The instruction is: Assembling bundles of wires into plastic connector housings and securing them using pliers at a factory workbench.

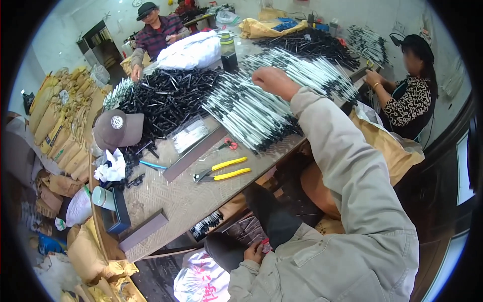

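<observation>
Right hand [274, 81] curled closed over white-and-black pens [251, 113] mid-tabletop [186, 201], left hand [254, 251] below near edge, grip unclear, yellow pliers [221, 171] on open near side.

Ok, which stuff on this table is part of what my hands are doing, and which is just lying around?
In use:
right hand reaching into the white-and-black rod pile
left hand low at the lap, hold unclear

Lying about:
yellow-handled pliers
brown cap
black parts heap
white cloth

Yellow-handled pliers [221, 170] lie at centre, a brown cap [116, 129] at left (beside crumpled white cloth [111, 167]), black parts [166, 98] heaped above.
</observation>
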A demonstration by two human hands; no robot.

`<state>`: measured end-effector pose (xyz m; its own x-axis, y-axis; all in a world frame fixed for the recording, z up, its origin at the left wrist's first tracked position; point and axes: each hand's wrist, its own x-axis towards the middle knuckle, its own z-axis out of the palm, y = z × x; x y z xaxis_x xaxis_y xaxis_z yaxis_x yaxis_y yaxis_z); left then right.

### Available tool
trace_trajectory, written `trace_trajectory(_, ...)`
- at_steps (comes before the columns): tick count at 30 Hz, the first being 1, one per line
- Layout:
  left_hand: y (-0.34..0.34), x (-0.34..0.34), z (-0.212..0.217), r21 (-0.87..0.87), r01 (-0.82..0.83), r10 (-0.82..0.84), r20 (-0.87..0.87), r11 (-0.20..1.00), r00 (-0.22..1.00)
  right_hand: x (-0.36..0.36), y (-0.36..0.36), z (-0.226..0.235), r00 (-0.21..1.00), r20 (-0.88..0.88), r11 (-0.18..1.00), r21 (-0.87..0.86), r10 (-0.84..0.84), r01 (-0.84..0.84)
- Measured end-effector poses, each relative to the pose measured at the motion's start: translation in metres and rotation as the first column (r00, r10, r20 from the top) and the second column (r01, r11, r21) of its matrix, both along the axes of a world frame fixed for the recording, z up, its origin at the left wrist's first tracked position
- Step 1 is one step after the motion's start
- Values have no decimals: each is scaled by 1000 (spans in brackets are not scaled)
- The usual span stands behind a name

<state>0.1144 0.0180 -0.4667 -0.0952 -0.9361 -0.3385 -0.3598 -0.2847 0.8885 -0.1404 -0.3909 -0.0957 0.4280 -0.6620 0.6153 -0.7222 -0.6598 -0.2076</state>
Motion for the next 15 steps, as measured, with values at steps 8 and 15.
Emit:
trace_trajectory(8,-9,1,20,27,-3,3,-5,1000,1000,38,-5,-45,876,-335,918,73,-346,390)
trace_trajectory(15,-3,3,9,39,-42,44,-74,998,996,25,8,-28,835,528,978,205,-151,48)
